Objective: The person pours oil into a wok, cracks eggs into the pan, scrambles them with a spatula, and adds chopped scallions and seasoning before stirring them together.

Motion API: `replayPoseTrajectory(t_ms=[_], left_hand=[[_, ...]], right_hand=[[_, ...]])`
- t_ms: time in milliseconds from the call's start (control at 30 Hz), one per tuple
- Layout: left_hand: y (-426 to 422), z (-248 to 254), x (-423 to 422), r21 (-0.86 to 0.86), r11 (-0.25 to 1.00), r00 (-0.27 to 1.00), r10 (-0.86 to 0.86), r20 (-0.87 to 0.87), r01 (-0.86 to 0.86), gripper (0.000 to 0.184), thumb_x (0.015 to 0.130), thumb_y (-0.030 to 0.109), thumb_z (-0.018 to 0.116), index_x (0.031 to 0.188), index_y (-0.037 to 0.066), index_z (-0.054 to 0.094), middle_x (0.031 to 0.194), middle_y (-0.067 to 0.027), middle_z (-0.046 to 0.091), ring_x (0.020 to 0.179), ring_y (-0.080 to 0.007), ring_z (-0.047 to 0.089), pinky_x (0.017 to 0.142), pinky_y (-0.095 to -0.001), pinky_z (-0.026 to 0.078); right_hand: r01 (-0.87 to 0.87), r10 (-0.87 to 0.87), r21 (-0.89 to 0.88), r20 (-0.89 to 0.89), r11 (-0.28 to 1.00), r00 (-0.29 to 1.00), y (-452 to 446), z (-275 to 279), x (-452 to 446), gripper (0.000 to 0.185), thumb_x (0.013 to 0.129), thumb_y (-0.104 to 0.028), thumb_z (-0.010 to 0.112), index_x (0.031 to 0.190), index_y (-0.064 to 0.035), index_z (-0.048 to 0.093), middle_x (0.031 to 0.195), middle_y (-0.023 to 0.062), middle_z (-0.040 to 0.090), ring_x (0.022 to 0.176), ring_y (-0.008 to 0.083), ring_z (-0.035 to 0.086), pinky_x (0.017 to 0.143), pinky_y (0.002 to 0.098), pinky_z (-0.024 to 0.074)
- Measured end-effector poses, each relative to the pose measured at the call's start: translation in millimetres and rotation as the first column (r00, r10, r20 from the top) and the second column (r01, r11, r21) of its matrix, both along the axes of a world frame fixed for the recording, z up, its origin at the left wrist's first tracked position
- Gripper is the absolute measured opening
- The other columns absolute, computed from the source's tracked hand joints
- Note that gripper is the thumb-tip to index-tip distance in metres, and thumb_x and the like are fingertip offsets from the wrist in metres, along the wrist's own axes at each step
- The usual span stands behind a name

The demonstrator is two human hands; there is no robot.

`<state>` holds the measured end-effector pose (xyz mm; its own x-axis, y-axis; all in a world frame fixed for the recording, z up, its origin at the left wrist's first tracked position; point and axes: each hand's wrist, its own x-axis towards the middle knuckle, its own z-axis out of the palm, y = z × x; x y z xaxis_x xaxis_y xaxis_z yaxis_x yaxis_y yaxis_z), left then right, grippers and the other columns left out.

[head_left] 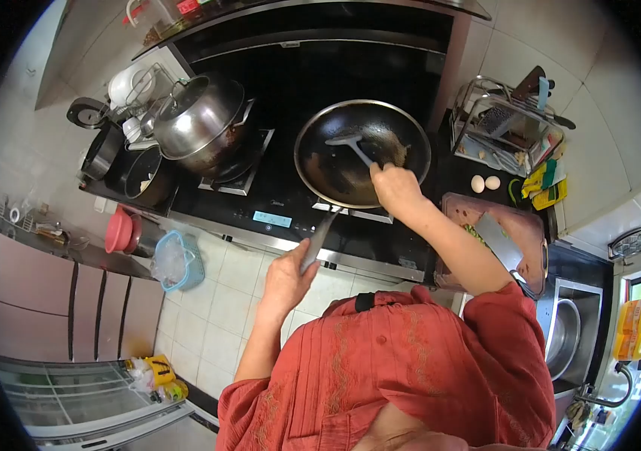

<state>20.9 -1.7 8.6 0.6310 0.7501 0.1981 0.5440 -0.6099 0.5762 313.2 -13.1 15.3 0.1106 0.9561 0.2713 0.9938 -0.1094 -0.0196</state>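
A dark wok (335,180) sits on the right side of the black stove. My left hand (287,275) is wrapped round the wok's handle (322,237), which points toward me. In my right hand (397,189) is a grey spatula (350,141), its blade resting inside the wok and its handle rising to the right. Brownish residue (395,150) and a wet sheen coat the inner wall of the wok. My right fingers hide the end of the spatula's handle.
Left of the wok stands a lidded steel pot (200,116). Two eggs (485,183) lie on the right counter, near a cutting board (532,233) with a cleaver (499,242) and chopped greens. Behind them is a knife rack (508,124). A sink (580,331) lies at far right.
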Motion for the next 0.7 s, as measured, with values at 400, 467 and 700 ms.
replayPoseTrajectory(t_ms=[400, 467, 700], left_hand=[[23, 4, -13, -0.186, 0.976, 0.989, -0.096, 0.113, 0.116, 0.052, 0.077, 0.013, 0.074, 0.121, -0.008, 0.057, 0.097, -0.0271, 0.066, 0.088, -0.0399, 0.066, 0.078, -0.0404, 0.054], [25, 0, -15, -0.182, 0.977, 0.988, -0.092, 0.125, 0.114, 0.051, 0.077, 0.013, 0.074, 0.122, -0.007, 0.058, 0.100, -0.0270, 0.066, 0.090, -0.0380, 0.067, 0.079, -0.0391, 0.054], [25, 0, -15, -0.188, 0.977, 0.990, -0.080, 0.119, 0.102, 0.051, 0.078, 0.014, 0.074, 0.123, -0.005, 0.059, 0.105, -0.0262, 0.066, 0.092, -0.0353, 0.068, 0.079, -0.0372, 0.054]], right_hand=[[0.097, -0.104, -0.136, -0.043, 0.986, 0.994, -13, 46, 10, 0.023, 0.085, -0.013, 0.061, 0.107, -0.0088, 0.066, 0.088, 0.0176, 0.068, 0.091, 0.0351, 0.066, 0.076, 0.0468, 0.0532], [0.138, -0.155, -0.136, -0.125, 0.981, 0.980, 11, 17, -1, 0.023, 0.086, -0.013, 0.058, 0.108, -0.0052, 0.064, 0.083, 0.0216, 0.067, 0.084, 0.0391, 0.067, 0.072, 0.0491, 0.0533], [0.065, -0.093, -0.228, -0.113, 0.972, 0.989, -32, 63, -15, 0.021, 0.087, -0.013, 0.057, 0.106, -0.0077, 0.066, 0.087, 0.0195, 0.068, 0.086, 0.0365, 0.067, 0.073, 0.0476, 0.0542]])
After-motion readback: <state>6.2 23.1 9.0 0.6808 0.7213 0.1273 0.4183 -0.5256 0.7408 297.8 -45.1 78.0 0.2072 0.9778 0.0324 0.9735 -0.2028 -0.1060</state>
